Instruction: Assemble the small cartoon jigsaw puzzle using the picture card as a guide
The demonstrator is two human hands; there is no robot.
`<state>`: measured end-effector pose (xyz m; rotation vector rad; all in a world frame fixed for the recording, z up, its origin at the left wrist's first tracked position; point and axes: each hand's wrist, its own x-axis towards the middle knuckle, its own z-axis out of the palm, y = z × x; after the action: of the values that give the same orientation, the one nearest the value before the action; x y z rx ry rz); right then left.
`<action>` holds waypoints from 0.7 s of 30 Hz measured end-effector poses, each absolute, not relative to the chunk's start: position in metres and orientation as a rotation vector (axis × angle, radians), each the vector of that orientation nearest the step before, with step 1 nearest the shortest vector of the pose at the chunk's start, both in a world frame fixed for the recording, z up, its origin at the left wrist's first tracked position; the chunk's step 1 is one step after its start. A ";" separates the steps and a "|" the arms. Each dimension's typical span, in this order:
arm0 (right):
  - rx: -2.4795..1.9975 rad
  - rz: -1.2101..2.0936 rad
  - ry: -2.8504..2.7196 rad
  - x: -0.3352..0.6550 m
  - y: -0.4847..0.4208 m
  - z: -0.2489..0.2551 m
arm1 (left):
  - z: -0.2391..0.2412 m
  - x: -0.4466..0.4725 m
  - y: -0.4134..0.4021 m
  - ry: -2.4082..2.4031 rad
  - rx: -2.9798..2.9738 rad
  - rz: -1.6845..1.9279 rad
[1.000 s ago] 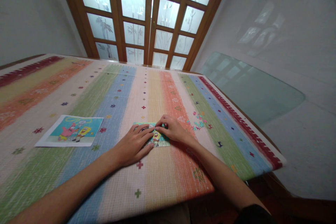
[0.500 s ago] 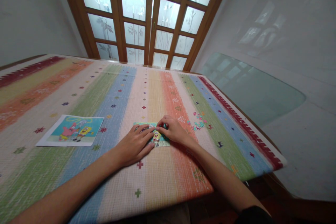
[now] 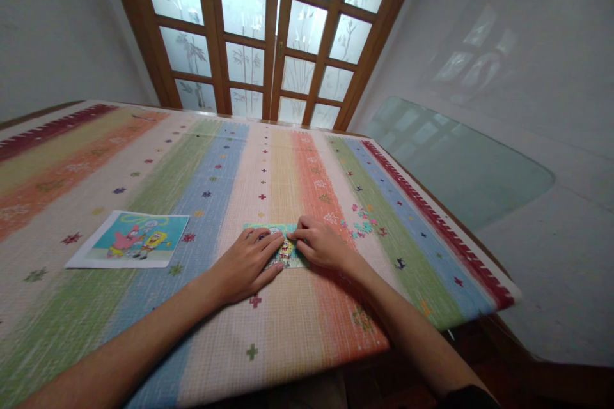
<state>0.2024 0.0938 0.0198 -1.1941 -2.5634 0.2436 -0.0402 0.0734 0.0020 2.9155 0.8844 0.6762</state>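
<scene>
A small, partly assembled jigsaw puzzle (image 3: 293,262) with a yellow cartoon figure and teal parts lies flat on the striped tablecloth. Across its left side rests my left hand (image 3: 245,268), fingers apart and palm down, covering part of it. My right hand (image 3: 320,245) is over the puzzle's right side, thumb and fingers closed together with their tips at its upper middle. Whatever is between those fingertips is hidden. Several loose puzzle pieces (image 3: 363,228), pink, teal and orange, are scattered to the right of my right hand.
A printed cartoon picture (image 3: 139,239) on white paper lies to the left. The tablecloth (image 3: 278,345) ends at the near table edge. Behind the table are wooden doors with frosted panes (image 3: 247,64); a glass panel (image 3: 460,160) stands by the right wall.
My right hand has lowered and turned slightly, its fingers now more curled against the puzzle and covering more of its right side. My left hand stays nearly in place.
</scene>
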 end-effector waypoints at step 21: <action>-1.112 0.275 -2.515 0.209 0.093 0.013 | 0.004 -0.037 0.077 0.885 2.864 0.712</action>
<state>0.2087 0.0933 0.0132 -1.1116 -2.5147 0.2751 -0.0367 0.0775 0.0044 2.8642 0.8846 0.7119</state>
